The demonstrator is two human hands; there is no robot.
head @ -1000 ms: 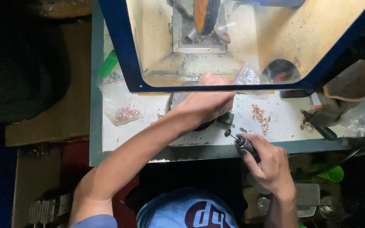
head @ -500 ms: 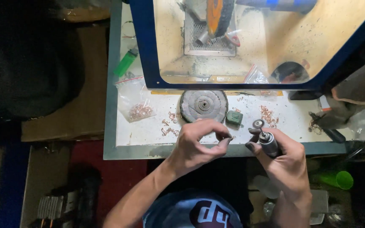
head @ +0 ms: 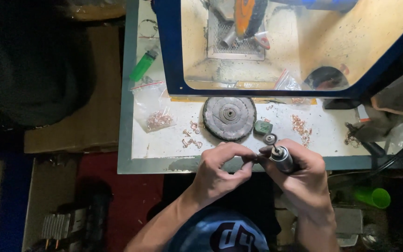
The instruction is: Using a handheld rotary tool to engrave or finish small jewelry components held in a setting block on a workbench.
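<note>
My right hand grips a rotary tool handpiece with a small round buffing tip pointing up over the bench edge. My left hand is pinched on a tiny piece at its fingertips, held just left of the tool; the piece is too small to make out. Both hands hover at the near edge of the white bench top. A grey cloth polishing wheel lies flat just beyond them, with a small green compound block beside it.
A blue-framed polishing box stands at the back. A clear bag of copper-coloured bits, loose small rings and a green lighter lie left. More copper bits lie right. A green cup sits low right.
My left hand pulled back from the middle of the bench to the near edge, uncovering the cloth wheel, and now pinches a small piece beside the tool. The view shifted left.
</note>
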